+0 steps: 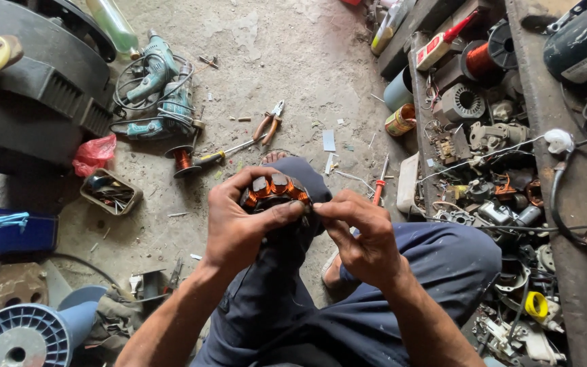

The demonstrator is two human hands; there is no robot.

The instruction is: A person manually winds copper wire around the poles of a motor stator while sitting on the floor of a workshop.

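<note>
Holding a small motor stator with copper windings above your knee, both hands on it. Your left hand wraps round its left side, fingers curled over the top and thumb stretched across the front. Your right hand meets it from the right, thumb and forefinger pressed together in a pinch at the stator's right edge; what they pinch is too small to tell. You're sitting over the concrete floor, dark blue trousers under the work, toes showing just past the stator.

Floor in front of you: orange-handled pliers, a screwdriver just beside them, a small copper wire spool, and two teal power drills with tangled cords further out. A red-handled screwdriver lies right of your knee. A red plastic bag and a small tray of bits sit to the left, a blue-white empty reel at lower left.

Right side: a low shelf crammed with motor parts, another copper spool and a yellow tape roll.
</note>
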